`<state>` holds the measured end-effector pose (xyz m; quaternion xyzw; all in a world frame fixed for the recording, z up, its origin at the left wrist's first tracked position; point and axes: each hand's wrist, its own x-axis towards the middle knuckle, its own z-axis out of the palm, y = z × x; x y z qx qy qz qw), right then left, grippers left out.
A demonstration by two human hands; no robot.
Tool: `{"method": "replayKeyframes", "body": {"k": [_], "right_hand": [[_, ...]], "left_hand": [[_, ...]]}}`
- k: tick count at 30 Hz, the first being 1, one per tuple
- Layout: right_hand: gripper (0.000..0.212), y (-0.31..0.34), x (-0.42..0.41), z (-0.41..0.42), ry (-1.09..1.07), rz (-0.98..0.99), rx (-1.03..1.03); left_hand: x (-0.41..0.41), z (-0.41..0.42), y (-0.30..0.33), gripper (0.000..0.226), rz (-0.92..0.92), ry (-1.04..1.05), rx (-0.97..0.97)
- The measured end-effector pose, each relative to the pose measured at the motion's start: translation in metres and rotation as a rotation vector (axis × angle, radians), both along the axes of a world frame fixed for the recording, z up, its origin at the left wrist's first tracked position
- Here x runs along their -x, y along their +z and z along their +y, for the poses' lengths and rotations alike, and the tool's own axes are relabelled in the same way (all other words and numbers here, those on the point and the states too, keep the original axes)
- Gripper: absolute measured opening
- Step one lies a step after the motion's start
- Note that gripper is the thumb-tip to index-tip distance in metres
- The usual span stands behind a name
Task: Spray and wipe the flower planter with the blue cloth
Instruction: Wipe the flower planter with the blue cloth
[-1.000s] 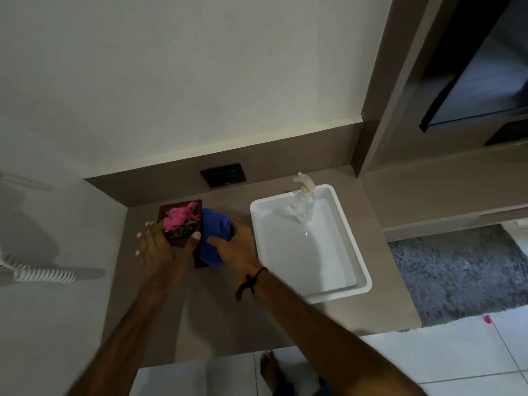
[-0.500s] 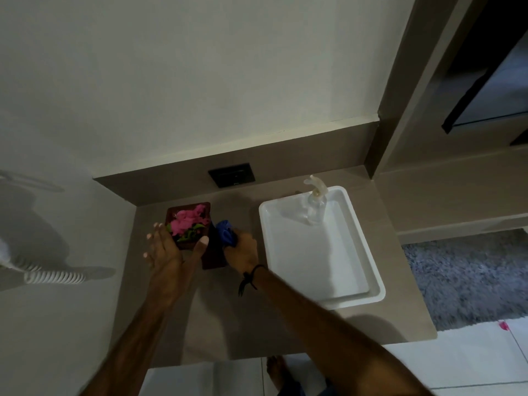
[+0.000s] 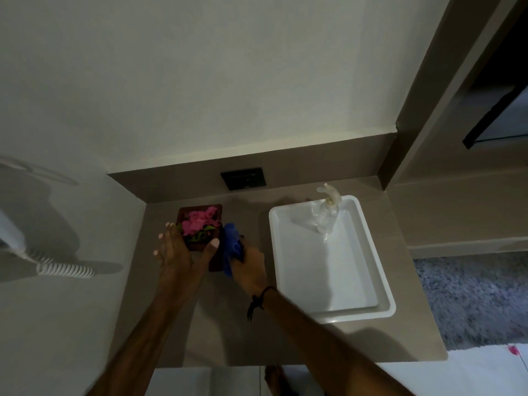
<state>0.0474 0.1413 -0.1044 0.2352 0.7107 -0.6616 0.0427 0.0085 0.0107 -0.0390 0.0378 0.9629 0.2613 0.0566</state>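
Observation:
A small dark brown planter (image 3: 215,260) with pink flowers (image 3: 200,221) stands on the brown counter near the back wall. My left hand (image 3: 178,252) wraps around its near left side, thumb on the front rim. My right hand (image 3: 248,265) is closed on a bunched blue cloth (image 3: 232,247) and presses it against the planter's right side. A clear spray bottle (image 3: 327,215) with a pale trigger head stands in the far end of a white tray (image 3: 383,295), apart from both hands.
A black wall socket (image 3: 243,178) sits on the backsplash behind the planter. A white coiled cord (image 3: 65,270) hangs on the left wall. The counter's front edge (image 3: 314,362) is near me, with a grey rug (image 3: 471,298) on the floor to the right.
The blue cloth went from spread over the planter's right side to bunched in my right hand, which slid nearer along that side. My left hand stayed on the planter.

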Motion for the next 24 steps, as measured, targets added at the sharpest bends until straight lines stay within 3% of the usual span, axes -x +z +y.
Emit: {"method": "replayKeyframes", "body": {"k": [4, 12, 18, 24], "right_hand": [[0.033, -0.01, 0.012, 0.007, 0.045, -0.134, -0.147], [0.033, 0.003, 0.014, 0.011, 0.017, -0.169, -0.089], [0.035, 0.027, 0.005, 0.009, -0.124, 0.01, 0.087], [0.035, 0.022, -0.002, -0.008, -0.261, 0.14, 0.096]], "left_hand": [[0.002, 0.0, 0.001, 0.11, -0.002, 0.001, 0.021], [-0.001, 0.003, 0.005, 0.121, -0.04, 0.01, 0.036], [0.001, 0.005, 0.004, 0.115, -0.04, 0.016, 0.009], [0.002, 0.002, -0.001, 0.131, -0.051, 0.023, -0.002]]}}
